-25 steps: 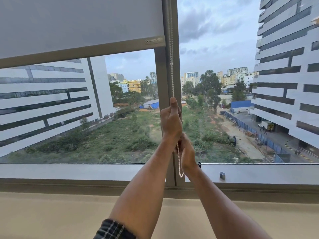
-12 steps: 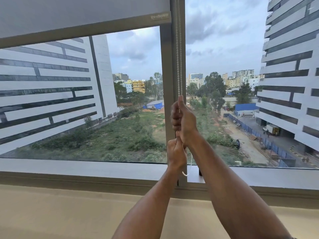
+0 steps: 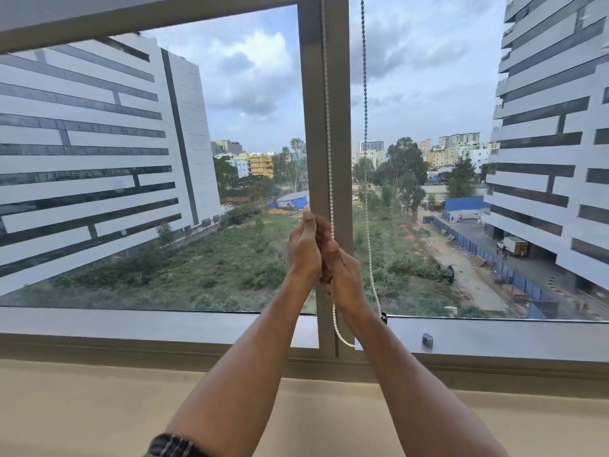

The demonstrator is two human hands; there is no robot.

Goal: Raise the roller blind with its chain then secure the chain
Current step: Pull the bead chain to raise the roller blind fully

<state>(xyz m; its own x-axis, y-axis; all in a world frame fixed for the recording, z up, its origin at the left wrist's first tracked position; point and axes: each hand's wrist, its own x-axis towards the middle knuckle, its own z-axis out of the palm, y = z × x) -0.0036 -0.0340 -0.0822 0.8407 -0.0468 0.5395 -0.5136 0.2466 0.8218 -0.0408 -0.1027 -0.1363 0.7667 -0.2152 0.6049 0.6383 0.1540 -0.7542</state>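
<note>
The grey roller blind's bottom bar (image 3: 138, 24) runs along the top left, high over the left pane. A white bead chain (image 3: 329, 133) hangs down the brown window post (image 3: 313, 127), and its second strand (image 3: 365, 94) falls over the right pane. The loop's bottom (image 3: 344, 338) dangles near the sill. My left hand (image 3: 303, 250) and my right hand (image 3: 342, 275) are pressed together at the post, both closed around the near strand.
A small metal chain hook (image 3: 427, 339) sits on the grey window ledge (image 3: 164, 324), right of the post. A dark clip (image 3: 384, 316) shows at the right pane's lower edge. Below the frame runs a beige wall (image 3: 99, 407).
The blind's bottom bar has risen further toward the top of the view. My hands swapped places on the chain and now meet at one height.
</note>
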